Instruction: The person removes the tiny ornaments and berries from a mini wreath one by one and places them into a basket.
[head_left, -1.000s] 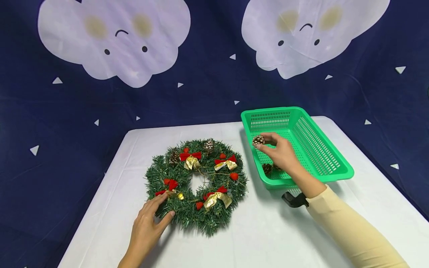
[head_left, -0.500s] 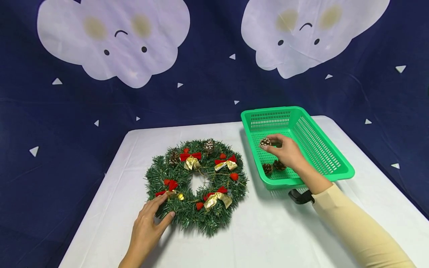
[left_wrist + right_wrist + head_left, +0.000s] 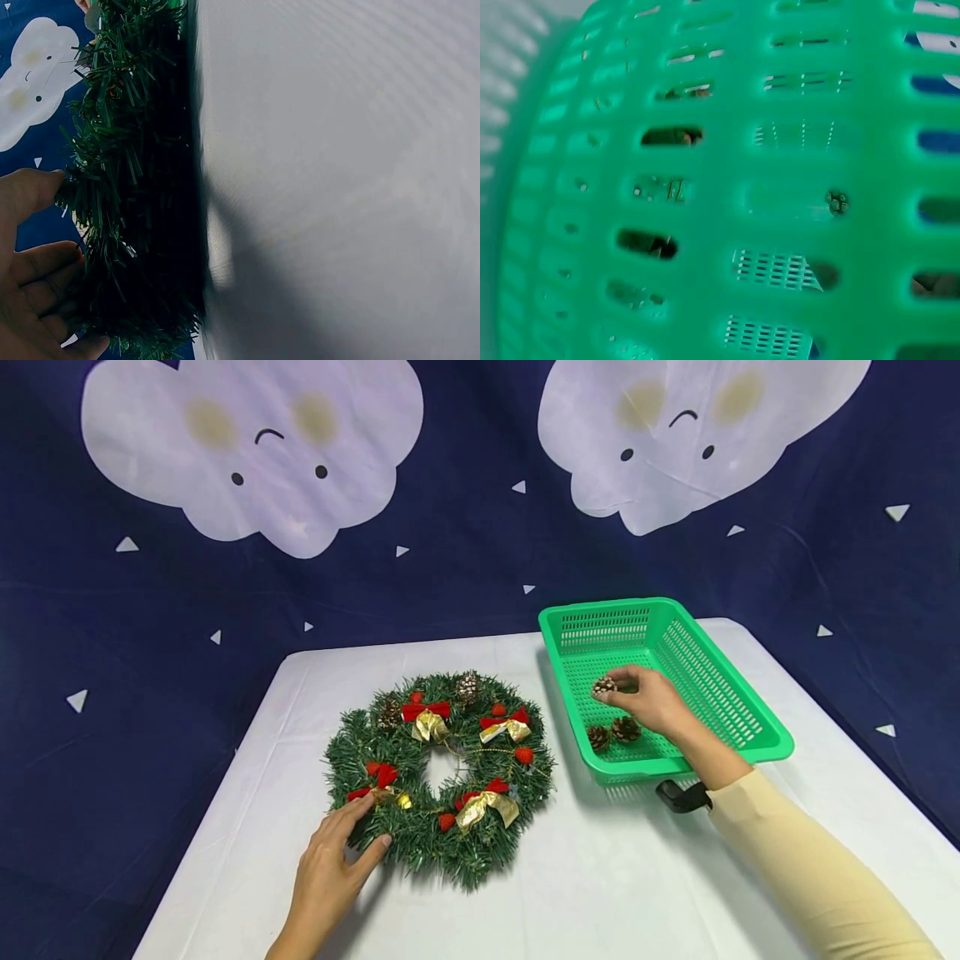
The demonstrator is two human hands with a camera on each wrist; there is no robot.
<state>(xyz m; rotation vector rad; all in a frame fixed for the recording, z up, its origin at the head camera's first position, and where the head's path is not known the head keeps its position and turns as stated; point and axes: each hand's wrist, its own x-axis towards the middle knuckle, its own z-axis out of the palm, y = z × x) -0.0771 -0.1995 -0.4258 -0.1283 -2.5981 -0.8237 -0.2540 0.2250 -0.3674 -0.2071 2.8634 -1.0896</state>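
A green wreath (image 3: 442,858) with red-and-gold bows, red berries and pine cones lies flat on the white-covered table. On its lower left edge rests my left hand (image 3: 327,868), fingers spread and loosely bent over the greenery; the left wrist view shows that hand (image 3: 37,277) against the wreath's side (image 3: 135,187). Over the inside of a green plastic basket (image 3: 720,693), my right hand (image 3: 656,702) pinches a pine cone (image 3: 603,687) between thumb and fingers. Two more pine cones, one on the left (image 3: 597,737) and one on the right (image 3: 626,729), lie on the basket floor.
The basket stands at the table's right, its perforated wall (image 3: 727,165) filling the right wrist view. A black wrist strap piece (image 3: 682,796) hangs below the right wrist. Behind the table (image 3: 247,860) is a dark blue cloth (image 3: 465,602) with cloud shapes.
My right hand has moved right and slightly down over the basket with the pine cone, uncovering more of the cones below. The left hand and wreath have stayed put.
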